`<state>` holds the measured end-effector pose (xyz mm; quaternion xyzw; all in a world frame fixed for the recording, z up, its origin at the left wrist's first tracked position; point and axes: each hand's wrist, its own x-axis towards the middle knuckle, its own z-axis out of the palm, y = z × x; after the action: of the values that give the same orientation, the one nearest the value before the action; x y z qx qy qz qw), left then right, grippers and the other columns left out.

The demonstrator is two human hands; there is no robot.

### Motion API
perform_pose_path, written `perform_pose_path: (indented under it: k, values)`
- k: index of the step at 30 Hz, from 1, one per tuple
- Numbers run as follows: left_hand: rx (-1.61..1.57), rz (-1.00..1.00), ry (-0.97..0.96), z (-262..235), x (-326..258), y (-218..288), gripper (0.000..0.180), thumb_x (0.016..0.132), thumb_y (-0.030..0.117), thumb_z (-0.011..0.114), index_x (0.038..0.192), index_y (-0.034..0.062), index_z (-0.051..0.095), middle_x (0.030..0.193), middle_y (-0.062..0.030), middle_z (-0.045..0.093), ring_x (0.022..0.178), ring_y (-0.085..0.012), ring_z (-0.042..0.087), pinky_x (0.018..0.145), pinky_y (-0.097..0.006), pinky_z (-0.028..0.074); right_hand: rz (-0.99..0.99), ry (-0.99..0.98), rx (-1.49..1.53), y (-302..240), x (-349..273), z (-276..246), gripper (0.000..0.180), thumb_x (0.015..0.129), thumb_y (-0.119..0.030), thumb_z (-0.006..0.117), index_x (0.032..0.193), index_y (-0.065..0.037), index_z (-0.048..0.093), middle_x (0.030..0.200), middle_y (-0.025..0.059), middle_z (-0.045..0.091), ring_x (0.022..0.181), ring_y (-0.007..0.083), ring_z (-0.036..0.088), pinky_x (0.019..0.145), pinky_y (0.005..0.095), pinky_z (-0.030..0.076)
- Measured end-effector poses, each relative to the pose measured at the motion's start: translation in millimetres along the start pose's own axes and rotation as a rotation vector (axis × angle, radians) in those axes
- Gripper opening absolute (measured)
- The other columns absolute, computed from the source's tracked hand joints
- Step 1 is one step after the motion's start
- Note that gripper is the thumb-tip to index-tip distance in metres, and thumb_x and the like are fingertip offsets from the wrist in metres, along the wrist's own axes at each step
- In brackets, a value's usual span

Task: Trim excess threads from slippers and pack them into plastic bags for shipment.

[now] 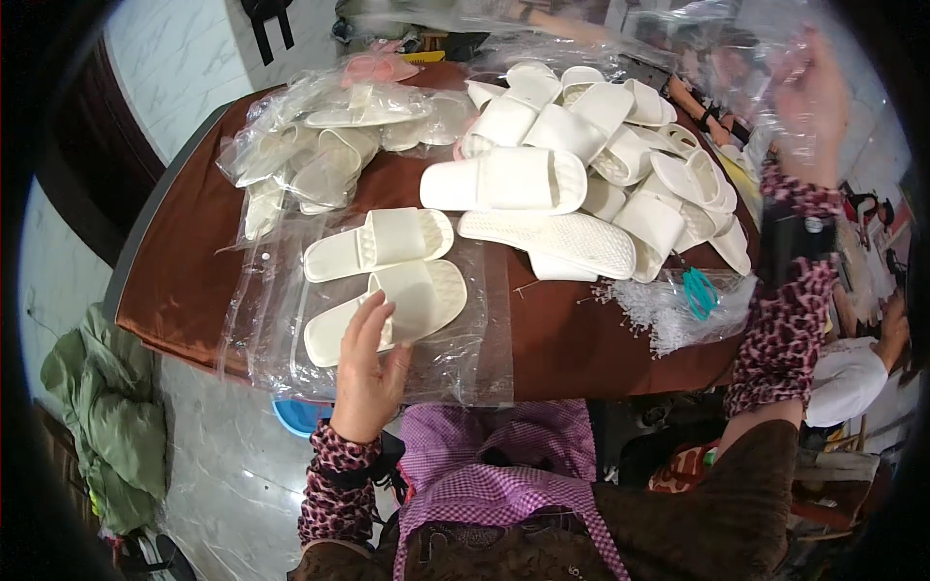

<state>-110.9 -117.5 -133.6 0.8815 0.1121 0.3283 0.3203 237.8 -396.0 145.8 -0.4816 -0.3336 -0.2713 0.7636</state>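
Note:
Two cream slide slippers lie side by side on a clear plastic bag (281, 329) in front of me: a far slipper (378, 242) and a near slipper (426, 300). My left hand (363, 378) rests on the near slipper's edge, its fingers stretched over it and its thumb apart. Raised at the upper right, my right hand (814, 107) is blurred by motion, with clear plastic film (756, 58) in its grip. Beyond the pair, more loose cream slippers (562, 131) are heaped. One slipper (552, 242) shows its textured sole.
Plastic-wrapped slippers (329, 155) pile up at the far left of the brown-covered table (179, 261). Small clear plastic fasteners (659, 310) and a teal band (699, 293) lie at the right. A person's arm (702, 111) shows beyond the heap.

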Motion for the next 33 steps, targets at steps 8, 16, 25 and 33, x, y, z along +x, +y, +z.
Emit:
perform_pose_path:
  k: [8,16,25,33]
  values:
    - [-0.003,-0.169,-0.058,-15,29,-17,0.041,0.083,0.012,0.061,0.12,-0.003,0.048,0.095,-0.0167,0.062,0.084,-0.0276,0.061,0.074,-0.035,0.049,0.67,-0.132,0.082,77,-154,63,0.019,0.092,-0.016,0.048,0.097,0.0,0.056,0.058,-0.0005,0.045,0.044,0.0081,0.042,0.039,0.0237,0.033]
    - [-0.18,-0.623,-0.32,-19,80,-42,0.042,0.088,0.03,0.057,0.111,-0.0037,0.05,0.07,-0.0141,0.062,0.055,-0.0204,0.062,0.048,-0.029,0.05,1.046,-0.122,0.369,123,-229,45,0.021,0.093,-0.019,0.047,0.103,-0.002,0.053,0.066,0.001,0.048,0.048,0.0093,0.042,0.042,0.0247,0.035]
    - [-0.441,-0.957,-0.425,12,98,-91,0.031,0.088,0.029,0.056,0.096,-0.001,0.056,0.07,-0.011,0.061,0.054,-0.0197,0.061,0.044,-0.033,0.051,1.046,-0.175,0.372,105,-250,41,0.026,0.095,-0.02,0.046,0.111,0.0,0.051,0.074,0.0061,0.056,0.055,0.0125,0.051,0.045,0.0271,0.042]
    - [-0.879,-0.793,-0.167,-22,92,-49,0.015,0.086,0.001,0.05,0.099,-0.0051,0.055,0.089,-0.0148,0.063,0.074,-0.0205,0.064,0.063,-0.031,0.055,1.06,-0.137,0.434,104,-248,44,0.029,0.092,-0.02,0.051,0.117,-0.004,0.054,0.08,0.0013,0.056,0.065,0.0097,0.051,0.054,0.0234,0.041]
